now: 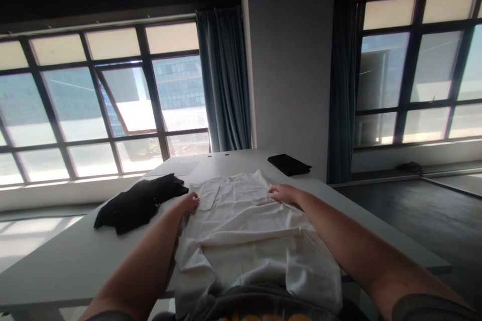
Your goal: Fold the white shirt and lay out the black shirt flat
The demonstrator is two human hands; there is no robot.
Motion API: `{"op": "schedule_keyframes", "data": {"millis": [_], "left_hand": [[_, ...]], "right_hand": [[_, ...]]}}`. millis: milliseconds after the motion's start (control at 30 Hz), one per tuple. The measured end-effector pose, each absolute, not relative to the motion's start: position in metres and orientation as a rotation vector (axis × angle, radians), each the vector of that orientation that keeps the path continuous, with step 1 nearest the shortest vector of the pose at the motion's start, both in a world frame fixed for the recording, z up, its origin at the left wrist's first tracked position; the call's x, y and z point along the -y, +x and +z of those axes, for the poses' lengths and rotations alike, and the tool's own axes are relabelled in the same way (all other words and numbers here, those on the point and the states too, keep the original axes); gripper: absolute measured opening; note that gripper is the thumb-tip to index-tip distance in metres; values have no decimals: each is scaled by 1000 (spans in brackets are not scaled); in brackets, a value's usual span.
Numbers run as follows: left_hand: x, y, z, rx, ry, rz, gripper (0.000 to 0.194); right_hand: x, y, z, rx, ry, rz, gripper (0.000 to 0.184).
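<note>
A wrinkled white garment [241, 215] with what look like patch pockets lies spread on the white table [357, 228], its near part hanging over the front edge by my body. My left hand [190, 202] is closed on the garment's left side, beside a pocket. On the opposite side, my right hand [280, 193] has its fingers curled onto the cloth near the other pocket. Both arms reach forward along the garment. Whether it is a shirt or trousers I cannot tell.
A crumpled black garment [139, 203] lies on the table left of my left hand. Towards the back right is a folded black cloth [289, 164]. Behind the table stand a pillar [291, 70], blue curtains [226, 80] and windows, one tilted open.
</note>
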State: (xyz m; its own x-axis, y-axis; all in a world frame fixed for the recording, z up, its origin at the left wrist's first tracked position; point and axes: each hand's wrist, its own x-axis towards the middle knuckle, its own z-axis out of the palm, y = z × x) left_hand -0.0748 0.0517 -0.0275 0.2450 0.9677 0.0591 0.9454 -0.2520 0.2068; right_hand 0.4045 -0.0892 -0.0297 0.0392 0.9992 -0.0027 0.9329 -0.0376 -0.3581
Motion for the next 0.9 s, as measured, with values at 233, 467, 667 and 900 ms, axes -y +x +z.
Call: {"op": "schedule_keyframes", "data": {"millis": [233, 467, 667, 900], "left_hand": [[-57, -75, -33, -1821, 2400, 289, 20], [-64, -75, -37, -1825, 2407, 270, 23], [-67, -76, -39, -1820, 2412, 267, 25], [-70, -77, -41, -1815, 2408, 241, 31]], "right_hand": [[86, 406, -32, 1952, -2036, 379, 54], [84, 405, -32, 1950, -2048, 351, 50], [87, 403, -31, 1942, -2055, 384, 52], [89, 401, -28, 1948, -2055, 368, 51]]}}
